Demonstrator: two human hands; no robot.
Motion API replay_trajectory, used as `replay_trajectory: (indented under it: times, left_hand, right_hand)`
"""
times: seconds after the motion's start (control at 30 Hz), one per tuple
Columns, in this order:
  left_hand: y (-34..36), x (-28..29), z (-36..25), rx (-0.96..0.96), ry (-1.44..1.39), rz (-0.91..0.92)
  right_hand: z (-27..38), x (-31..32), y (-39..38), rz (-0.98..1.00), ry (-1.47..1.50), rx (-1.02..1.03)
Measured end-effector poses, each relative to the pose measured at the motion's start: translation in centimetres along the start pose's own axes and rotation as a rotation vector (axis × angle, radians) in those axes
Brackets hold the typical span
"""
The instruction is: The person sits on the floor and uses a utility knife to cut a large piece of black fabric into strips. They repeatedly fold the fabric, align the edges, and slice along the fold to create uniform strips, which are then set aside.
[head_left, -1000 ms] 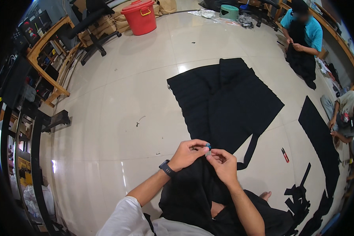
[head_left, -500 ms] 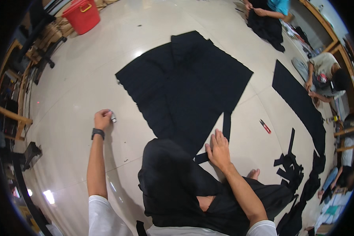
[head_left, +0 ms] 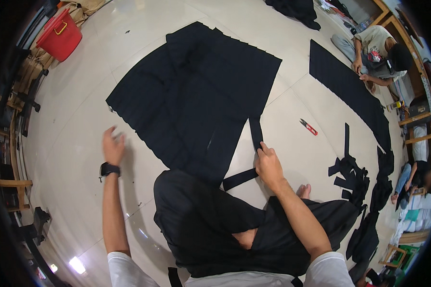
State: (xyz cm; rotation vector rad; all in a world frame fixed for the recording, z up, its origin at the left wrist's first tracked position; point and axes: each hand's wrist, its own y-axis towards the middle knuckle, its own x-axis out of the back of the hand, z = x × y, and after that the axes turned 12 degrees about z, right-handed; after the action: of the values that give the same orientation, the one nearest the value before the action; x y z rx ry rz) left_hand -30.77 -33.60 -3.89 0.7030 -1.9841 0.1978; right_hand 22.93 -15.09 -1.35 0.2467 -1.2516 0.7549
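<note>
My left hand point(head_left: 114, 147), a watch on its wrist, is slightly blurred over the tiles with fingers apart and nothing visible in it, left of a large black pleated cloth point(head_left: 201, 95). My right hand point(head_left: 268, 165) has its fingers curled on a black fabric strap point(head_left: 255, 129) that loops from the cloth's right edge. Red-handled thread snips point(head_left: 309, 126) lie on the floor above and right of that hand. My crossed legs in black clothing point(head_left: 201, 225) are below the cloth.
A long pleated black piece point(head_left: 345, 91) and tangled black strips point(head_left: 349, 177) lie to the right. Co-workers point(head_left: 378, 52) point(head_left: 419, 182) sit on the floor at the right edge beside wooden furniture. A red lidded bucket point(head_left: 59, 40) stands upper left; dark racks line the left side.
My hands have parted from pinching a small item together. The left went out left, and the small item it held is no longer visible; the right moved onto the strap. The view has tilted down.
</note>
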Motion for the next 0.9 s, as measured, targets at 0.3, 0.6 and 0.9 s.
replay_trajectory:
  times: [0.3, 0.6, 0.9]
  left_hand:
    - [2.1, -11.1, -28.9, -0.665, 0.615, 0.909]
    - [-2.9, -13.5, -34.2, -0.632, 0.425, 0.993]
    - [-1.4, -20.8, -39.3, -0.562, -0.143, 0.541]
  right_hand:
    - [-3.4, 1.3, -0.4, -0.043, -0.367, 0.018]
    - [-3.8, 7.8, -3.5, 0.410, -0.443, -0.249]
    - [-3.8, 2.8, 4.9, -0.242, 0.510, -0.200]
